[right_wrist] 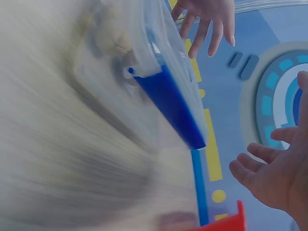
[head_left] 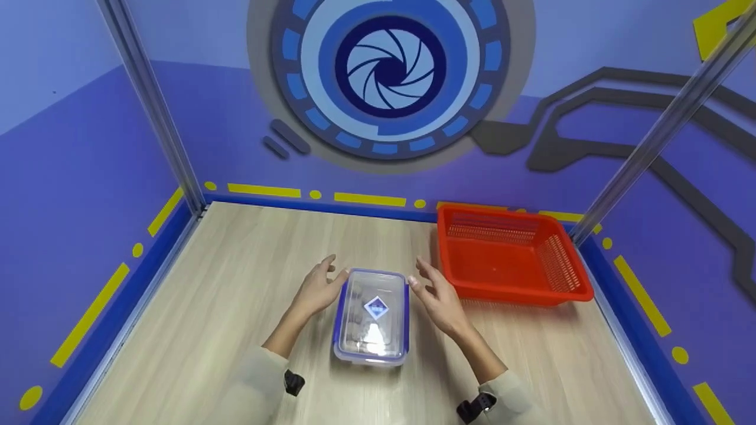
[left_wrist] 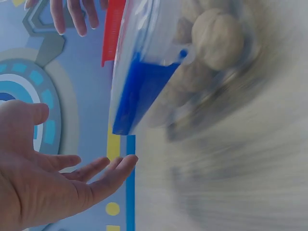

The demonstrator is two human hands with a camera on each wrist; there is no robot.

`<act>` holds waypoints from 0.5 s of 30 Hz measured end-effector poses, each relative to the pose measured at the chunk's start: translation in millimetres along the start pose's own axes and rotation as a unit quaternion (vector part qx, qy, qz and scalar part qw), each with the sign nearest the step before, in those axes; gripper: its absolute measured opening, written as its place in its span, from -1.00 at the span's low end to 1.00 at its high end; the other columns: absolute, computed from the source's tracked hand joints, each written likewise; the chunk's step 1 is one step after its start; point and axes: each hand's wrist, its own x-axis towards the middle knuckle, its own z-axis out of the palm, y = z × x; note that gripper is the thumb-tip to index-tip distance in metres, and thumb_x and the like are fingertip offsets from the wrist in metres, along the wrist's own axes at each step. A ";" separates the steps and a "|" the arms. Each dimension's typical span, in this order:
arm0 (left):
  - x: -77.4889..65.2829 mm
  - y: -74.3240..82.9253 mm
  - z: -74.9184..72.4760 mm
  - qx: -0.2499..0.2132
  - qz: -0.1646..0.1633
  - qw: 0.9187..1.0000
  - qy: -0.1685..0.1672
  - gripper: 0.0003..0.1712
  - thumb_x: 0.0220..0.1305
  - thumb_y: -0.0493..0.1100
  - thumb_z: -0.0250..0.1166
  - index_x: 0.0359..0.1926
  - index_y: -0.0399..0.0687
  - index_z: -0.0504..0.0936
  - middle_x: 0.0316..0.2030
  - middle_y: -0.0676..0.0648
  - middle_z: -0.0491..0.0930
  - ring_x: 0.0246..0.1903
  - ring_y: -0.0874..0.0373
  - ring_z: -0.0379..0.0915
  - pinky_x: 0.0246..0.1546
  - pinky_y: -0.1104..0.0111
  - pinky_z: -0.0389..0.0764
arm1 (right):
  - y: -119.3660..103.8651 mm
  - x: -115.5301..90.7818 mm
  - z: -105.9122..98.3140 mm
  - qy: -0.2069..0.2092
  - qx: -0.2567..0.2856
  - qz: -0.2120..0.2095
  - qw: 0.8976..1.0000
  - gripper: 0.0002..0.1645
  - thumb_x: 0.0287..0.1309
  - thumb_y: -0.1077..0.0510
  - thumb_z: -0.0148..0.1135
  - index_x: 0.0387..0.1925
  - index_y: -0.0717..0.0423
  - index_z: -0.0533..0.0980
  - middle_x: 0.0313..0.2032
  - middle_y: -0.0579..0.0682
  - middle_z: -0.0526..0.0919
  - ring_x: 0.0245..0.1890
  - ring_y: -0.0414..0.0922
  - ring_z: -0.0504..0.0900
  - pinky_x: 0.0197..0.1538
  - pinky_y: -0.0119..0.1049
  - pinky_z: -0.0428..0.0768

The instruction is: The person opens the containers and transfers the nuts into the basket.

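A clear lidded food container with blue edges and a diamond-shaped label lies flat on the wooden table. Through its side, the left wrist view shows several round, tan, wrinkled walnuts. My left hand is at the container's upper left corner, fingers loosely spread and thumb near the rim. On the other side, my right hand hovers with its fingers apart, beside the upper right corner. Neither hand holds anything. A blue side latch faces the left hand, and another blue latch faces the right.
At the back right of the table stands a red plastic basket with perforated sides, just beyond my right hand. Blue-purple printed walls enclose the table at the back and both sides, with metal posts at the corners.
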 end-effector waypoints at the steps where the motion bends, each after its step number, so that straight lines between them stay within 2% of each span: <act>1: -1.4 -1.0 1.8 -0.009 -0.007 1.000 0.000 -0.18 0.59 0.16 0.17 0.60 -0.23 0.24 0.35 -0.38 0.48 0.23 -0.29 0.57 0.21 -0.13 0.59 | 2.4 -0.9 2.2 0.003 0.009 0.005 1.000 -0.25 0.53 -0.06 0.22 0.56 0.19 0.32 0.43 0.24 0.47 0.38 0.29 0.48 0.38 0.28 0.46; 8: -9.9 -10.0 12.2 -0.102 -0.059 0.993 -0.015 -0.20 0.58 0.11 0.19 0.59 -0.26 0.23 0.25 -0.34 0.52 0.11 -0.18 0.62 -0.18 0.09 0.80 | 19.1 -5.8 16.0 0.028 0.011 0.049 0.998 -0.34 0.51 -0.01 0.24 0.42 0.34 0.44 0.25 0.31 0.61 0.22 0.26 0.61 0.29 0.20 0.57; 10: -12.0 -13.0 14.4 -0.123 -0.069 0.990 -0.023 -0.21 0.58 0.08 0.18 0.58 -0.28 0.24 0.19 -0.30 0.55 0.05 -0.14 0.63 -0.22 0.14 0.80 | 21.9 -7.4 18.7 0.031 0.016 0.070 0.997 -0.37 0.53 -0.02 0.22 0.38 0.34 0.47 0.22 0.31 0.63 0.19 0.24 0.63 0.27 0.17 0.59; 15: -14.9 -20.3 18.4 -0.168 -0.094 0.980 -0.043 -0.25 0.59 0.10 0.17 0.53 -0.31 0.29 0.15 -0.29 0.58 -0.08 -0.09 0.67 -0.23 0.11 0.79 | 27.1 -11.0 25.0 0.032 0.083 0.140 0.986 -0.41 0.58 -0.09 0.17 0.30 0.33 0.52 0.06 0.28 0.67 0.01 0.23 0.69 0.07 0.22 0.69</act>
